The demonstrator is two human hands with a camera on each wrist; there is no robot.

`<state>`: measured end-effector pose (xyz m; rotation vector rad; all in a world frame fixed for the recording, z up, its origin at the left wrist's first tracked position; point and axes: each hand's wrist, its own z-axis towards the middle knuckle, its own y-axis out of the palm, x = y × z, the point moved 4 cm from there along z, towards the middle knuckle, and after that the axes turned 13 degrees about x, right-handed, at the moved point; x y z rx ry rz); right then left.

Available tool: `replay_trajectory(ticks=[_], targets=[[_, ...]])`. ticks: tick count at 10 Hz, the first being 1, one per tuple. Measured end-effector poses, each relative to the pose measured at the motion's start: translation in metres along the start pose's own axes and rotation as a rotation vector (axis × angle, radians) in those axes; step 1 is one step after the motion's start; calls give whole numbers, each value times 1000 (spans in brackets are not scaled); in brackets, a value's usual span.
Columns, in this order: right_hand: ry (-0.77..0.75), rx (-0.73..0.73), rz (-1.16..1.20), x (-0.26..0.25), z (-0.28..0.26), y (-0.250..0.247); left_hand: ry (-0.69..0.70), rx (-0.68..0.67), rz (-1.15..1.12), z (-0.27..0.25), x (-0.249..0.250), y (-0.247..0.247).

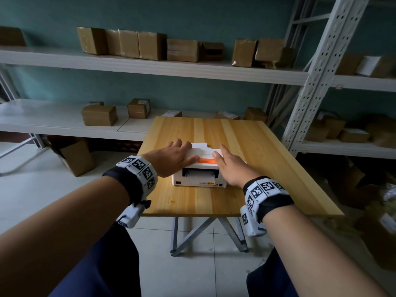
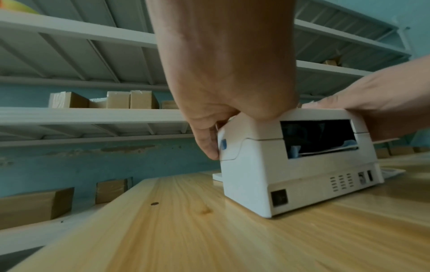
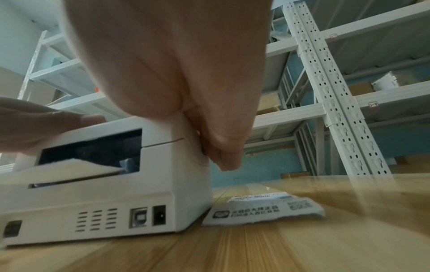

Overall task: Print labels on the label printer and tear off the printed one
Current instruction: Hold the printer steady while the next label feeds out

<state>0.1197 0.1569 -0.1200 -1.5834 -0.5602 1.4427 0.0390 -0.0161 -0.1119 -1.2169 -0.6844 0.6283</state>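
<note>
Both hands, left [image 1: 174, 158] and right [image 1: 230, 168], clasping the printer [image 1: 200, 174] mid-table [image 1: 267, 151], fingers curled down its sides, one torn label [image 3: 265, 209] lying beside it, printing and tearing apparently still ahead.

Wooden desk [image 1: 246, 189]: white label printer [image 1: 199, 179] near its middle; printed label sheet [image 3: 267, 209] lying flat, touching printer's right side.

Printed Chinese characters on the torn label [image 3: 263, 211] stay too blurred to read.
</note>
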Motion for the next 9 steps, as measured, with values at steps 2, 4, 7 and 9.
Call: replay_trajectory(ticks=[2,4,7,9], targets=[[-7,9,41,-5,2,6,72,17,31,3,-10,2],[-22,-20,4,-5,4,2,62,23,31,4,-10,-2],[-176,256,-279,-23,8,-36,-18,63,168,6,-6,-32],[-149,314,-417,-33,7,-60,-95,101,216,5,-7,-47]])
